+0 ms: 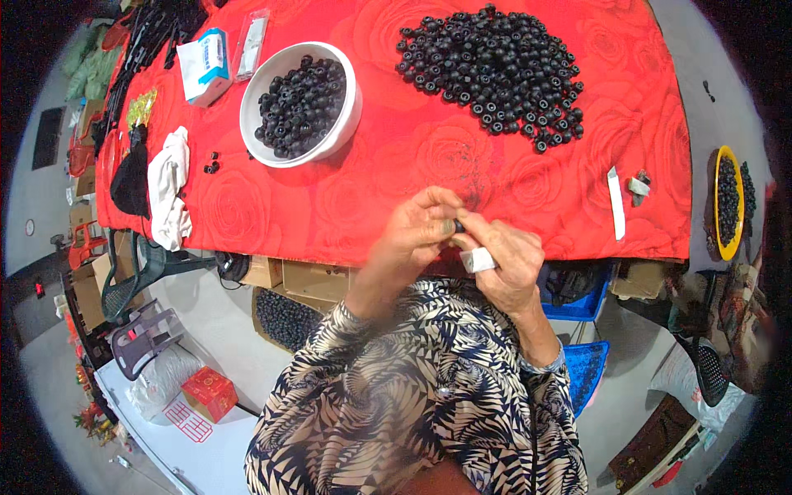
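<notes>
Near the front edge of the red-covered table, both hands meet in front of my chest. My left hand (412,229) pinches a small black round part (459,225) between thumb and fingertips. My right hand (513,262) closes round a white, block-shaped thing (478,260), whose kind I cannot make out; its fingertips touch the black part. Beyond the hands lies a wide heap of similar black parts with holes (495,70). To the left of that heap, a white bowl (353,124) holds many more of them.
On the table's left are a tissue pack (206,70), a white cloth (170,190), a black cloth item (132,181) and a few loose parts (212,163). A white strip (616,205) lies right. Blue bins (577,309) stand below; a yellow tray (720,239) is far right.
</notes>
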`<state>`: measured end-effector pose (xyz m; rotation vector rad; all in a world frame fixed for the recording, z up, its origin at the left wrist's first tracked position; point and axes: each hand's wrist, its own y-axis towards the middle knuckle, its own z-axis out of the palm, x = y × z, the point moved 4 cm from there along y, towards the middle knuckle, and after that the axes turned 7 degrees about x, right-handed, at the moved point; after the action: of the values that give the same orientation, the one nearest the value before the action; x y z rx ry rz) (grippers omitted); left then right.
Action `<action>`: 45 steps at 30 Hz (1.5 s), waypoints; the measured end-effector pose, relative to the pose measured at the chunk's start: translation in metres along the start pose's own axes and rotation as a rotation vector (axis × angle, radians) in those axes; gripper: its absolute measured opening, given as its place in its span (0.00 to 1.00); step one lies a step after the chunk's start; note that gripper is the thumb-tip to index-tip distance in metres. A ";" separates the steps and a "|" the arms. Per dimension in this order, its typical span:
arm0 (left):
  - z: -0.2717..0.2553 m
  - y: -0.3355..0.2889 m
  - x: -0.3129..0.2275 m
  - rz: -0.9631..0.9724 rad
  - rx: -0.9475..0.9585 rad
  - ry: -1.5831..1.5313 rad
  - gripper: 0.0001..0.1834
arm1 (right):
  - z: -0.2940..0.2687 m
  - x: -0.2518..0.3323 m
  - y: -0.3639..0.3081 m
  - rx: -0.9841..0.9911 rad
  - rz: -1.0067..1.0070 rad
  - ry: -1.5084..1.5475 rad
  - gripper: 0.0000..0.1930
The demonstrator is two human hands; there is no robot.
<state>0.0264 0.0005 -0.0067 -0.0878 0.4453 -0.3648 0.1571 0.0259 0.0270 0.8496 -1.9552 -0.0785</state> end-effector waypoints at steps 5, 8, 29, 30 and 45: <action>0.005 -0.002 0.004 -0.074 -0.001 -0.020 0.17 | -0.006 0.012 0.003 -0.106 -0.193 -0.087 0.16; 0.004 -0.001 0.007 -0.053 -0.065 -0.015 0.17 | -0.007 0.016 0.007 -0.137 -0.213 -0.056 0.17; 0.004 -0.010 -0.015 0.047 -0.032 0.253 0.07 | 0.002 0.011 0.010 -0.100 -0.091 0.015 0.14; 0.008 -0.012 -0.022 0.058 -0.036 0.259 0.07 | 0.000 0.008 0.009 -0.055 0.010 -0.059 0.14; 0.024 -0.014 -0.164 0.842 -0.607 1.364 0.08 | -0.019 -0.033 -0.010 -0.219 0.342 -0.049 0.07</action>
<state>-0.1055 0.0473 0.0834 -0.2249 1.8554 0.6410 0.1867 0.0432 0.0088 0.3678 -2.0663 -0.1094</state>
